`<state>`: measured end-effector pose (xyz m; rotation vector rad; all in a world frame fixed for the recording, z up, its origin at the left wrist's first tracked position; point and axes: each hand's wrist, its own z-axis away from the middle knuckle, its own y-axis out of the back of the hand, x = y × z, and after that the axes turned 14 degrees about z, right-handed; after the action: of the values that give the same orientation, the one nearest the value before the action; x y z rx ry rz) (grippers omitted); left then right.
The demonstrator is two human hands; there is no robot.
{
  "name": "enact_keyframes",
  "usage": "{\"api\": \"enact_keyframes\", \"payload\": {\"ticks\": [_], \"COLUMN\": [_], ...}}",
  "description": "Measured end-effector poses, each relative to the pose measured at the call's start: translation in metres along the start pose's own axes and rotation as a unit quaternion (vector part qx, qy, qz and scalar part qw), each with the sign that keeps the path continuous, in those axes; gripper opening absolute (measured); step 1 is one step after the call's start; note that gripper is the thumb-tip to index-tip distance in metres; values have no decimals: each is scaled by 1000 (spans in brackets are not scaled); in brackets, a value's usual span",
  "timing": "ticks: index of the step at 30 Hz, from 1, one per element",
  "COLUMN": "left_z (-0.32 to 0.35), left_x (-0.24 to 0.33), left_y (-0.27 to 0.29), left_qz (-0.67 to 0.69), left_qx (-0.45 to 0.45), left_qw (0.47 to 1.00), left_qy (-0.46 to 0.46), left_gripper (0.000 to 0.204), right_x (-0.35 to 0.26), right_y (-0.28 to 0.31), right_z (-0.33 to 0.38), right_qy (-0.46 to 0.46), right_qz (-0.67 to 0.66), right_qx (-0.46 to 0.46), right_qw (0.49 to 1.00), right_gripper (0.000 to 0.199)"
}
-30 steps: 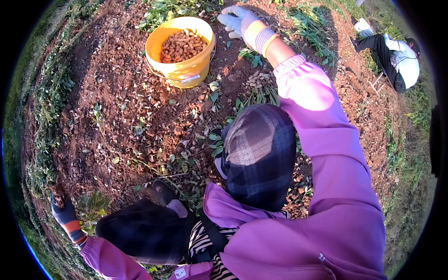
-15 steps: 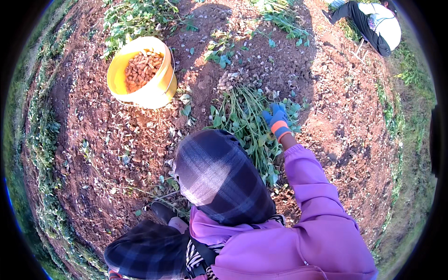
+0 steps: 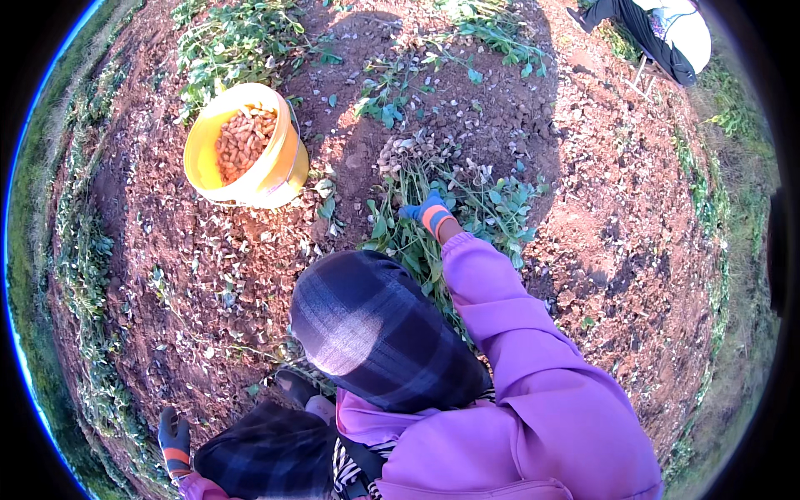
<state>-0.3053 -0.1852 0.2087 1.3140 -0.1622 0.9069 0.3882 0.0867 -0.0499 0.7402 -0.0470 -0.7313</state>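
Observation:
A heap of pulled peanut plants (image 3: 500, 208) lies on the soil in front of me, leafy green stems toward me and pale pods (image 3: 396, 154) at the far end. My right hand (image 3: 427, 212), in a blue glove with an orange band, is among the stems at the heap's left part; its fingers look curled round them, though their tips are partly hidden. My left hand (image 3: 173, 437), gloved alike, hangs low at the left beside my dark plaid-covered knee (image 3: 262, 450). Its fingers are apart and it holds nothing.
A yellow bucket (image 3: 287, 167) partly filled with peanuts (image 3: 246, 142) stands at the far left, tilted toward the left. More leafy plants (image 3: 242, 50) lie beyond it. Another person (image 3: 667, 37) bends at the far right on a small stool. Dry leaves litter the reddish soil.
My right hand has moved left across the plants, from the heap's right side onto the stems. My left hand has come into view at the lower left.

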Motion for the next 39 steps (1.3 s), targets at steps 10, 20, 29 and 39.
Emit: {"api": "enact_keyframes", "payload": {"ticks": [10,20,29,39], "left_z": [-14,-9,-21,-12], "left_x": [33,61,64,61], "left_y": [-40,-46,-51,-50], "left_qz": [27,2,-3,-6], "left_qx": [-41,-47,-53,-56], "left_qw": [998,995,994,994], "left_qy": [-48,-92,-95,-93], "left_gripper": [38,34,33,30], "right_x": [15,1,-46,19], "right_y": [-37,45,-10,115], "right_z": [3,130,81,47], "right_qy": [201,232,173,114], "right_qz": [-157,-208,111,216], "right_qx": [266,302,188,424], "right_qw": [929,901,960,872], "right_gripper": [30,56,60,49]}}
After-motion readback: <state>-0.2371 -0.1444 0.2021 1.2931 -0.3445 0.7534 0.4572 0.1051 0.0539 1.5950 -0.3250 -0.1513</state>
